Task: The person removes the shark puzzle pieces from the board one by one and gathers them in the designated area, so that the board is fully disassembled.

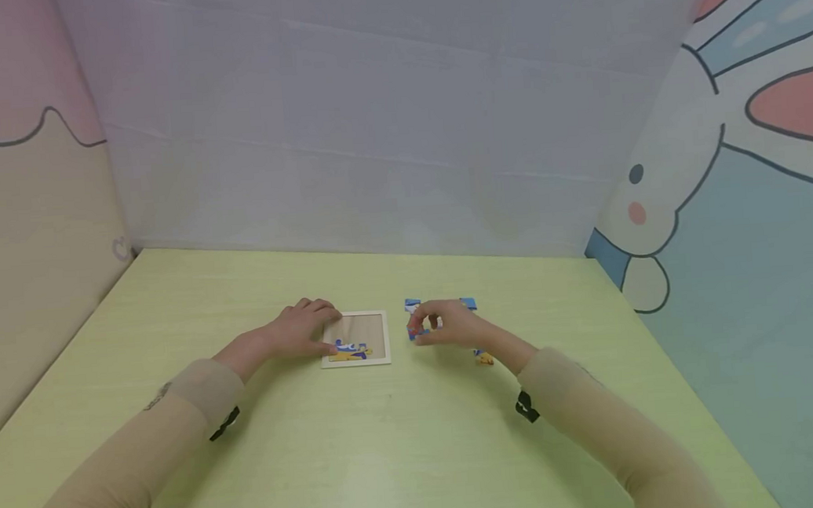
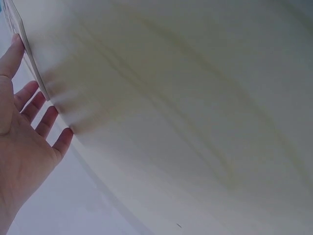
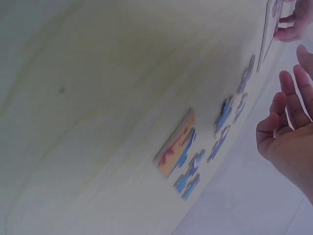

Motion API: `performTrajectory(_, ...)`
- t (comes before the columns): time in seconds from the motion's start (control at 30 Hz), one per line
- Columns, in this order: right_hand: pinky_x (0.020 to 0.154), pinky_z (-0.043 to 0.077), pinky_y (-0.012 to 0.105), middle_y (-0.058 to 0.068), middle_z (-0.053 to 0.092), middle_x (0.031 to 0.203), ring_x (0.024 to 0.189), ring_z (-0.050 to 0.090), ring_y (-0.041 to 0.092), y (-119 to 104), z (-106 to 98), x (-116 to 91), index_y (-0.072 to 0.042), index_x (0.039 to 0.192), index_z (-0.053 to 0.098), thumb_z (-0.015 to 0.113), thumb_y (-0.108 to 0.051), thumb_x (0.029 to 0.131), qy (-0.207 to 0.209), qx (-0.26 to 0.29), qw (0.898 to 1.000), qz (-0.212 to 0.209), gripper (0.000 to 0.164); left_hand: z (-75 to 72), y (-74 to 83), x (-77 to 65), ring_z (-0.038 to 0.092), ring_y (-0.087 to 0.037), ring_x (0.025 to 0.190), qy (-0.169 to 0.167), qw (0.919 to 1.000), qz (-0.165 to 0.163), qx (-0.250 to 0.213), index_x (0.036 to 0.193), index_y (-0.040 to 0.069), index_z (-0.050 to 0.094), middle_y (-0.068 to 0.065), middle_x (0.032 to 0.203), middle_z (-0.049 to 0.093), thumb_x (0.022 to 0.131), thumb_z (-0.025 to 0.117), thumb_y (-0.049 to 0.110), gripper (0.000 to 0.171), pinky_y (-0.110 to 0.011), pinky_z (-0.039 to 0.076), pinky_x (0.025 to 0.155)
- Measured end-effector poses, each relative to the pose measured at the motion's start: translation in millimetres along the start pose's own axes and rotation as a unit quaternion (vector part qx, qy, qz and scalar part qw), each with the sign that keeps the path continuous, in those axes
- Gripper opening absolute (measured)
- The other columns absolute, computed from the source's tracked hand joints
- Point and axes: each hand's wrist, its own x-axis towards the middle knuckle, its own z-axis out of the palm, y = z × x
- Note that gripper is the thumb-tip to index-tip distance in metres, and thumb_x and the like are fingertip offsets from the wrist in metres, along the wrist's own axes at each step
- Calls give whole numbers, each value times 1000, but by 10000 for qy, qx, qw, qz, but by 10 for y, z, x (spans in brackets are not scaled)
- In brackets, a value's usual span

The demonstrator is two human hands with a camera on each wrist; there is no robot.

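Observation:
A square wooden puzzle frame [image 1: 375, 314] lies on the table, with blue, white and yellow pieces [image 1: 353, 352] fitted along its lower left part. My left hand [image 1: 304, 330] rests at the frame's left side, fingers spread and thumb on its edge; in the left wrist view the left hand [image 2: 29, 132] touches the same rim. To the right of the frame, my right hand [image 1: 450, 323] hovers with bent fingers over loose pieces, fingertips close around a blue-and-red piece [image 1: 419, 334]. The right wrist view shows the right hand [image 3: 291, 117] with nothing between thumb and fingers.
Loose pieces lie around the right hand: a blue-and-white piece [image 1: 412, 303], a blue piece [image 1: 469, 303] and a yellow one [image 1: 484, 358]. An orange-and-blue piece [image 3: 176, 147] lies among several others in the right wrist view. A pale wall [image 1: 372, 170] stands behind the table.

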Motion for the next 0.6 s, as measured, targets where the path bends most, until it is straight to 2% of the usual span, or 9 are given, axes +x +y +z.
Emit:
performTrajectory(0.13,71,45,27,5,66,106,86,55,25,-82,116,132,-8,107,67,73,-19,84,-95,-55,9999,20,26,4,-9,10,36,-35,129,13,10000,19,-3,138,11,46,-12,142,42,84,66,49,68,-60,31,101)
performTrajectory(0.2,70,46,26,2,65,108,86,54,22,-128,170,205,-11,109,67,72,-21,84,-162,-177,9996,120,27,1,-12,11,36,-35,128,21,10000,6,8,138,12,46,-12,142,42,84,66,49,68,-60,32,101)
performTrajectory(0.4,81,45,26,-8,63,110,95,52,13,-221,305,431,-17,111,68,72,-23,85,-413,-303,9980,378,27,-6,-13,13,38,-35,126,22,10000,17,53,136,12,47,-11,140,43,84,65,50,67,-59,34,99)
performTrajectory(0.6,82,44,25,-9,62,105,92,53,11,-210,412,567,-21,108,70,72,-25,84,-623,-308,9972,284,24,-11,-6,9,38,-35,126,29,10000,29,13,135,12,48,-12,140,44,84,66,48,65,-59,34,98)
